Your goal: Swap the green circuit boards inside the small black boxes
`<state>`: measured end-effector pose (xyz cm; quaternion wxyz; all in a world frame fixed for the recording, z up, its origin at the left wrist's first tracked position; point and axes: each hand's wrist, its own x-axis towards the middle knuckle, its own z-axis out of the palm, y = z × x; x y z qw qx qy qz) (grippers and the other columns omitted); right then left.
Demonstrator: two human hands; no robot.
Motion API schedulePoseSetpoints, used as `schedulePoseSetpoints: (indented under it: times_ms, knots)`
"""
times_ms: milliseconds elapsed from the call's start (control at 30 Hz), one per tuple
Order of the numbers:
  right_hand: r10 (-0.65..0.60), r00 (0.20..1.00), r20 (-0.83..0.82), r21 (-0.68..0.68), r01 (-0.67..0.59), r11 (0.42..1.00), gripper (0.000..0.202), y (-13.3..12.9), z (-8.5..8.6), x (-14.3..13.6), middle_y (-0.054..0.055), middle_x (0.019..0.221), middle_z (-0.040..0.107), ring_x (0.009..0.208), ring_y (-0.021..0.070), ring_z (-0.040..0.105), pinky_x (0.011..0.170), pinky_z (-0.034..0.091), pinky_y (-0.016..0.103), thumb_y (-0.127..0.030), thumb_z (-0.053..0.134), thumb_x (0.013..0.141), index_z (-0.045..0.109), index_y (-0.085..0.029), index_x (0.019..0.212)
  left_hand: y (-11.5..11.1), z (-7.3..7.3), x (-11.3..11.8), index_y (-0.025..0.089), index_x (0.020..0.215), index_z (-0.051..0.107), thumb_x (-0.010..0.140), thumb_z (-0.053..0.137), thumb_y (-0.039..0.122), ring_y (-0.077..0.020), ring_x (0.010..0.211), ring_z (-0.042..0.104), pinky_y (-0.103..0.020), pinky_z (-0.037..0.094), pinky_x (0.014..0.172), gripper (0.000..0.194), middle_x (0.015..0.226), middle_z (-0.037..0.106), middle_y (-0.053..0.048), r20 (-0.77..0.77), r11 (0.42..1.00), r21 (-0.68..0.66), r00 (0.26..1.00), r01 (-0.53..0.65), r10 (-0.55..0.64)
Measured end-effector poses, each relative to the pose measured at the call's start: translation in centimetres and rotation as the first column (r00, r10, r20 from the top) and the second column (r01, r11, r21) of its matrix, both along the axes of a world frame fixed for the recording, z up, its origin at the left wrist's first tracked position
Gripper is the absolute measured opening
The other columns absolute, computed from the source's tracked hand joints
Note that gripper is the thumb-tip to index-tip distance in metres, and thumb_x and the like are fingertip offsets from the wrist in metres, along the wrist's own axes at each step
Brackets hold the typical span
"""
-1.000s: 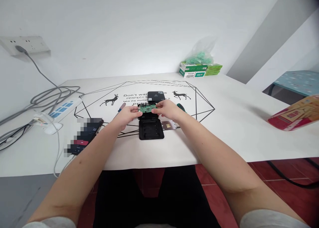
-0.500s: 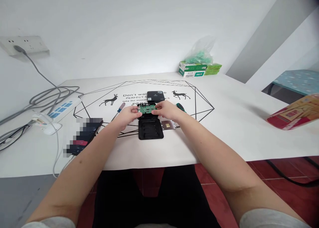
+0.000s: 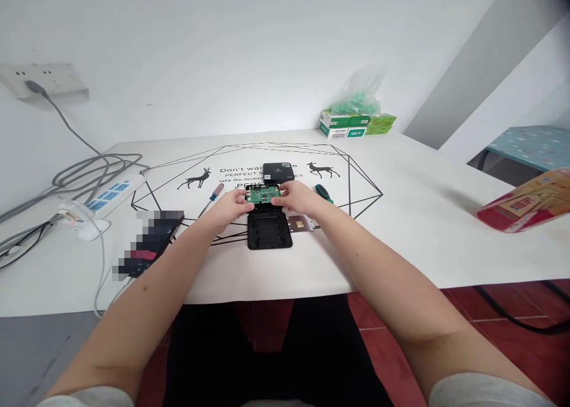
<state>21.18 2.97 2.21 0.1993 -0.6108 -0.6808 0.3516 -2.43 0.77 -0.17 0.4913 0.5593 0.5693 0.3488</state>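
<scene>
A green circuit board is pinched at its two ends between my hands, over a black plastic casing part that is partly covered. My left hand has its fingers closed on the board's left end. On the right end, my right hand grips with thumb and fingers. Just nearer to me lies an open black plastic cover, inside up. A metal plate rests beside it, partly behind my right forearm. Beyond the board sits a black box-shaped piece with a small white label.
A screwdriver lies left of my left hand, and a green-and-black handle right of my right hand. A phone, power strip and cables occupy the left. Green boxes stand by the wall; a red-and-tan package is at right.
Almost nothing differs. The board appears slightly shifted or tilted between my fingers, and both hands stay in the same place.
</scene>
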Motion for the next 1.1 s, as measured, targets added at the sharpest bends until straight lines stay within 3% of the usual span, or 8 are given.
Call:
schedulePoseSetpoints:
  times_ms: [133,367,567,667,733,900,1100]
  knots:
    - [0.030,0.999,-0.021,-0.025,-0.030,0.999,0.031,0.3,-0.6,0.1,0.007,0.097,0.075,0.067,0.0120,0.057,0.067,0.050,0.028,-0.034,0.082,0.095,0.074,-0.011,0.114,-0.1,0.1,0.1,0.015,0.149,0.060,0.086,0.081,0.016,-0.0122,0.065,0.053,-0.028,0.045,0.069,0.067,0.081,0.056,0.005,0.001,1.000,-0.001,1.000,-0.010,0.010]
    - [-0.016,0.998,-0.069,-0.092,0.009,0.996,0.052,0.3,-0.6,0.1,0.005,0.089,0.072,0.066,0.0135,0.058,0.065,0.052,0.029,-0.036,0.085,0.093,0.067,-0.012,0.135,-0.2,0.4,0.5,0.013,0.153,0.055,0.089,0.078,0.014,-0.0131,0.064,0.054,-0.027,0.046,0.068,0.067,0.076,0.055,0.006,-0.009,1.000,-0.023,1.000,-0.019,0.019]
    - [-0.018,0.994,-0.105,-0.127,0.005,0.992,0.017,-0.1,-0.1,0.2,-0.004,0.068,0.057,0.061,0.0133,0.051,0.060,0.049,0.029,-0.016,0.082,0.086,0.069,-0.017,0.097,-0.3,0.4,0.4,0.013,0.150,0.059,0.090,0.081,0.024,-0.0167,0.065,0.056,-0.029,0.039,0.058,0.065,0.077,0.058,0.004,-0.213,1.000,-0.009,0.977,-0.008,0.005]
    - [-0.004,0.998,-0.067,-0.128,-0.004,0.992,0.011,-0.2,0.1,0.3,-0.005,0.066,0.052,0.059,0.0129,0.049,0.058,0.047,0.029,-0.016,0.078,0.087,0.067,-0.018,0.088,-0.1,0.2,0.2,0.014,0.148,0.062,0.090,0.081,0.030,-0.0177,0.062,0.054,-0.030,0.036,0.056,0.063,0.073,0.059,0.004,-0.296,0.999,0.020,0.955,0.032,-0.025]
    - [0.006,1.000,-0.004,-0.103,-0.006,0.995,0.012,-0.2,0.1,0.4,-0.002,0.072,0.059,0.061,0.0138,0.052,0.060,0.048,0.030,-0.021,0.079,0.088,0.070,-0.017,0.095,0.0,0.2,0.2,0.014,0.147,0.063,0.090,0.080,0.030,-0.0185,0.062,0.055,-0.030,0.037,0.057,0.062,0.072,0.061,0.004,-0.307,0.999,0.037,0.951,0.038,-0.025]
    - [0.003,0.988,0.151,0.007,-0.004,1.000,0.033,0.2,-0.1,0.6,0.009,0.109,0.077,0.084,0.0185,0.066,0.073,0.050,0.030,-0.030,0.086,0.085,0.074,-0.016,0.113,-0.1,0.4,0.5,0.015,0.143,0.065,0.089,0.080,0.029,-0.0190,0.062,0.057,-0.031,0.038,0.059,0.058,0.074,0.065,0.003,-0.373,0.997,0.060,0.928,0.038,-0.013]
    - [0.029,0.993,0.118,-0.054,-0.023,0.998,0.039,0.0,0.1,0.7,0.008,0.099,0.079,0.065,0.0140,0.063,0.066,0.052,0.029,-0.029,0.083,0.091,0.072,-0.013,0.125,-0.4,1.0,0.6,0.013,0.147,0.062,0.088,0.079,0.026,-0.0186,0.063,0.058,-0.030,0.040,0.059,0.063,0.077,0.064,0.003,-0.357,0.998,0.041,0.934,0.048,-0.030]
